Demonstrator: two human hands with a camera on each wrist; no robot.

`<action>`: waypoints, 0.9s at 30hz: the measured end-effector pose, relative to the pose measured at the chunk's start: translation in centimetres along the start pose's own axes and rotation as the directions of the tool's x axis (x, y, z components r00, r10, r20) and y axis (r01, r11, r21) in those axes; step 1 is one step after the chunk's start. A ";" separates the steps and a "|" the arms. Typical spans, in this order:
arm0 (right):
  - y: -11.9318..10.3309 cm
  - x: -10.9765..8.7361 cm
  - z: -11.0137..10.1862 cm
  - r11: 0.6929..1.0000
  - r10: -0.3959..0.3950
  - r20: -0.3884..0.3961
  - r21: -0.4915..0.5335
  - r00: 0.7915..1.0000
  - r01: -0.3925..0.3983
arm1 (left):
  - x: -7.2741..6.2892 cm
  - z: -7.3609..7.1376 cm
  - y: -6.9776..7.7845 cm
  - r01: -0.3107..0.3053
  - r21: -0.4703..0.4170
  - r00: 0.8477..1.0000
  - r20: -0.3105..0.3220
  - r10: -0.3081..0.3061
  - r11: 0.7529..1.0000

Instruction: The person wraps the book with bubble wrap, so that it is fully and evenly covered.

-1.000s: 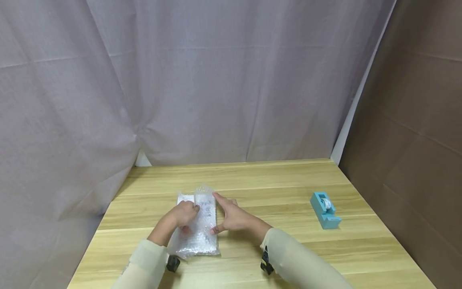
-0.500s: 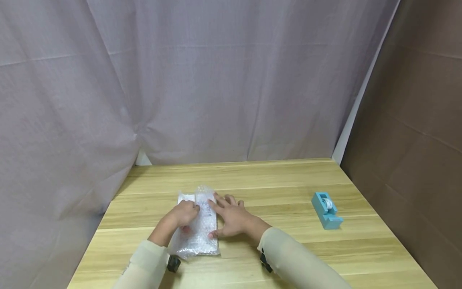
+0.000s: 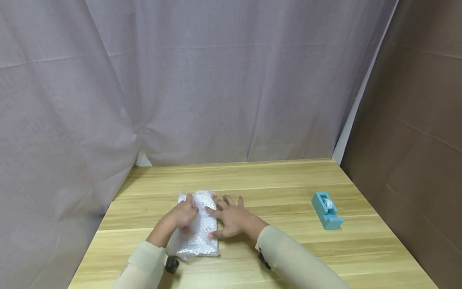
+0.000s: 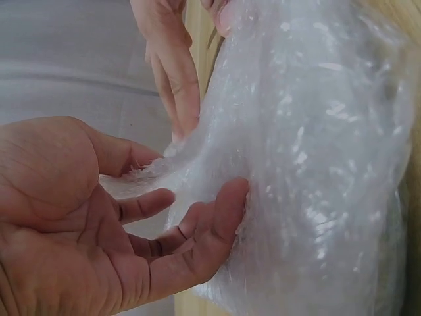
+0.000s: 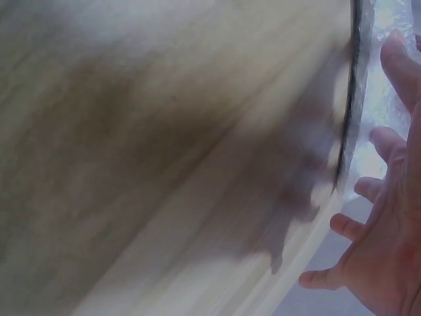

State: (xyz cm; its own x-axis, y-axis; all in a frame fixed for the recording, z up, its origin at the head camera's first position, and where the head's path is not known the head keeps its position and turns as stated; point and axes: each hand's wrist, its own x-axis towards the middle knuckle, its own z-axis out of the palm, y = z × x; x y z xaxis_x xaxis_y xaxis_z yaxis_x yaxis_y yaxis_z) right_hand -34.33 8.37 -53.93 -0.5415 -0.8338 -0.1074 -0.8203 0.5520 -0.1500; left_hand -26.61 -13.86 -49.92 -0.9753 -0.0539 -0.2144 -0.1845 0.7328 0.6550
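In the head view, bubble wrap [image 3: 203,243] lies as a flat packet at the lower middle of the frame, on the wood-grained surface [image 3: 268,182]. The left hand [image 3: 182,212] rests on its left part with curled fingers, while the right hand [image 3: 232,220] lies at its right edge, fingers spread wide. The two seem placed to steady the springy sheet from both sides so that it stays flat. A light-blue tape dispenser [image 3: 326,212] with a roll of tape [image 3: 327,204] stands at the right of the frame, apart from the hands, perhaps left there to give working room.

In the left wrist view, the left hand's fingers bend around a raised edge of the wrap and appear to pinch it; which fingertips meet is hard to tell.

In the right wrist view, the right hand's fingers fan out along the wrap at the right edge, likely pressing it lightly.

No brand or label can be read on the dispenser, and glare leaves no legible writing on the wrap.
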 end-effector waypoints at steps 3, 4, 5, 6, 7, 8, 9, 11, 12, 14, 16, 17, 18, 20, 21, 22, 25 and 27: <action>0.0 0.1 -0.1 1.000 0.003 0.013 0.004 1.000 -0.004 | -0.1 -0.1 0.0 0.008 -0.020 1.000 0.000 -0.008 1.000; 0.0 0.1 -0.1 1.000 0.005 0.017 0.005 1.000 -0.005 | 0.0 -0.1 -0.1 0.013 -0.026 1.000 0.000 -0.013 1.000; 0.0 0.1 -0.2 1.000 0.006 0.022 0.007 1.000 -0.006 | 0.0 -0.2 -0.2 0.011 -0.019 1.000 -0.008 -0.011 1.000; 0.0 0.1 -0.3 1.000 0.007 0.026 0.009 1.000 -0.008 | 0.0 -0.2 -0.2 0.009 -0.013 1.000 -0.017 -0.009 1.000; -0.1 0.1 -0.3 1.000 0.009 0.029 0.010 1.000 -0.009 | 0.0 -0.2 -0.3 0.007 -0.014 1.000 -0.025 -0.007 1.000; -0.1 0.1 -0.4 1.000 0.011 0.032 0.011 0.999 -0.011 | 0.1 -0.2 -0.4 0.002 -0.007 0.999 -0.034 -0.002 1.000; -0.1 0.1 -0.4 1.000 0.015 0.035 0.012 0.999 -0.015 | 0.1 -0.2 -0.4 -0.007 0.002 0.999 -0.048 0.007 1.000; -0.1 0.1 -0.4 1.000 0.020 0.040 0.017 0.999 -0.021 | 0.2 -0.1 -0.3 -0.030 0.039 0.996 -0.084 0.033 0.999; -0.2 0.1 -0.4 1.000 0.022 0.041 0.021 0.999 -0.023 | 0.2 -0.1 -0.2 -0.038 0.063 0.994 -0.103 0.044 0.997; -0.2 0.1 -0.4 0.999 0.024 0.043 0.025 0.999 -0.026 | 0.1 0.0 0.1 -0.053 0.144 0.985 -0.157 0.075 0.988; -0.2 0.1 -0.4 0.999 0.022 0.043 0.026 0.999 -0.023 | 0.1 0.3 0.4 -0.063 0.259 0.967 -0.222 0.122 0.964; -0.3 0.1 -0.5 0.999 0.021 0.042 0.027 0.999 -0.022 | 0.1 0.4 0.6 -0.064 0.331 0.955 -0.254 0.155 0.941; -0.3 0.1 -0.5 0.999 0.020 0.040 0.029 0.999 -0.021 | 0.0 0.6 0.7 -0.063 0.404 0.942 -0.278 0.188 0.913; -0.3 0.1 -0.5 0.999 0.018 0.037 0.029 0.999 -0.019 | 0.0 1.0 1.1 -0.068 0.540 0.913 -0.305 0.271 0.839; -0.3 0.1 -0.6 0.999 0.016 0.036 0.029 0.999 -0.017 | 0.0 1.3 1.2 -0.077 0.598 0.901 -0.301 0.312 0.798; -0.4 0.1 -0.6 0.999 0.016 0.036 0.030 0.999 -0.017 | 0.0 1.5 1.3 -0.090 0.644 0.892 -0.287 0.349 0.760; -0.4 0.1 -0.7 0.999 0.015 0.039 0.029 0.999 -0.016 | 0.1 2.0 1.5 -0.185 0.707 0.878 -0.193 0.438 0.682; -0.5 0.1 -0.7 1.000 0.014 0.039 0.026 0.999 -0.015 | 0.3 2.4 1.4 -0.261 0.686 0.880 -0.120 0.460 0.679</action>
State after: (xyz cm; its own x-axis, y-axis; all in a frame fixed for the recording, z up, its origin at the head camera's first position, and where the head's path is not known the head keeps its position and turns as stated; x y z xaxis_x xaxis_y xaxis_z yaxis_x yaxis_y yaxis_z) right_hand -34.14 8.04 -53.16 -0.5457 -0.8249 -0.1474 -0.8068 0.5647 -0.1734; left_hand -26.89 -11.24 -50.78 -0.9576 0.2080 0.1992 0.2130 0.9770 0.0037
